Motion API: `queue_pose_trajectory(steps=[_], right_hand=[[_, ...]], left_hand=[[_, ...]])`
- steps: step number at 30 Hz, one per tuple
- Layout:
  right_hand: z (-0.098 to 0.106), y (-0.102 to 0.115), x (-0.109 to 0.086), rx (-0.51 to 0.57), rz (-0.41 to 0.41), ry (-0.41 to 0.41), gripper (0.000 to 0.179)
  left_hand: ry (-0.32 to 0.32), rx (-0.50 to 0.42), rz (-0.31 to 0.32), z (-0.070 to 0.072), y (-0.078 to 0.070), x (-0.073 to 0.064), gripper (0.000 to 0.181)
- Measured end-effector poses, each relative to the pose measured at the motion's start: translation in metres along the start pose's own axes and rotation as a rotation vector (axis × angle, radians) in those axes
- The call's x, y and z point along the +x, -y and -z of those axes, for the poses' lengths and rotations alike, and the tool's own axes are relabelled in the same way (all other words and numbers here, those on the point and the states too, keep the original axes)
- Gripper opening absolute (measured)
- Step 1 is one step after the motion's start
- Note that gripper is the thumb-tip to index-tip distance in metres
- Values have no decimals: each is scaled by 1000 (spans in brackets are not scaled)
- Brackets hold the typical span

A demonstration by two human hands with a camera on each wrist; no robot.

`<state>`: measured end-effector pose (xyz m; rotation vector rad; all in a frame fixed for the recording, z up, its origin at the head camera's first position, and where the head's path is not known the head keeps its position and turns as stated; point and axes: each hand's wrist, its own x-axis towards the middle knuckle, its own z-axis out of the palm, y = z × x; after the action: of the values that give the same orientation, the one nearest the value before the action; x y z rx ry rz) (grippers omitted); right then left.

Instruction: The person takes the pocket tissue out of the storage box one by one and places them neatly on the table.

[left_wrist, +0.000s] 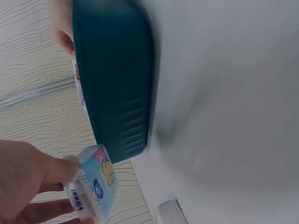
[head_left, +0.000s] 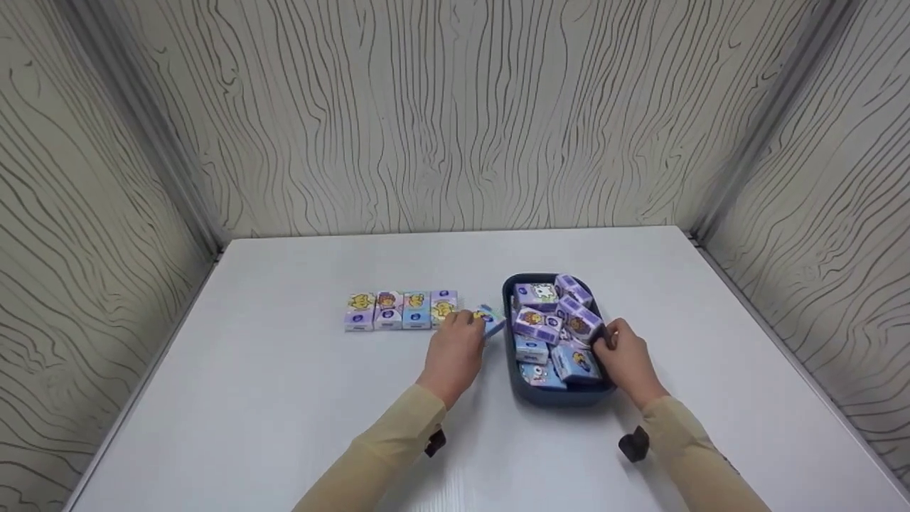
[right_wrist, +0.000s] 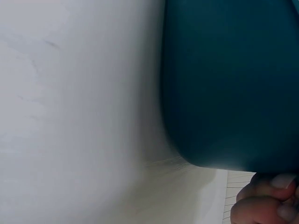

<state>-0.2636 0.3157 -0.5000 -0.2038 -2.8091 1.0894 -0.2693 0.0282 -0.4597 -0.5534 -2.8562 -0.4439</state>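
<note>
My left hand [head_left: 455, 355] pinches a small light-blue tissue pack [left_wrist: 96, 182] with a yellow cartoon figure, between thumb and fingers. It holds the pack above the table, just left of a dark teal plastic basket [head_left: 561, 398]. Several purple and blue tissue packs [head_left: 538, 325] lie heaped inside the basket at mixed angles. At the basket's right side, my right hand [head_left: 629, 359] grips the rim; its curled fingers [right_wrist: 257, 210] show at the rim in the right wrist view.
Left of my left hand, several tissue packs [head_left: 389, 311] stand side by side in a straight row on the white table [head_left: 270, 398]. Wood-grain-patterned panels [head_left: 455, 121] rise behind the table and on both sides.
</note>
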Motion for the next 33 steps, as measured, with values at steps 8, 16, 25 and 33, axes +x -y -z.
queue_pose_trajectory(steps=[8,16,25,33], right_hand=[[0,0,-1,18,-22,8,16],[0,1,-2,26,-30,12,17],[-2,1,-2,10,20,-19,16],[0,1,0,29,-36,11,18]], left_hand=[[76,124,-67,-21,-4,-8,25],[151,351,-176,-41,-10,-12,24],[133,518,-241,-46,-15,8,23],[90,409,-220,-54,-12,35,19]])
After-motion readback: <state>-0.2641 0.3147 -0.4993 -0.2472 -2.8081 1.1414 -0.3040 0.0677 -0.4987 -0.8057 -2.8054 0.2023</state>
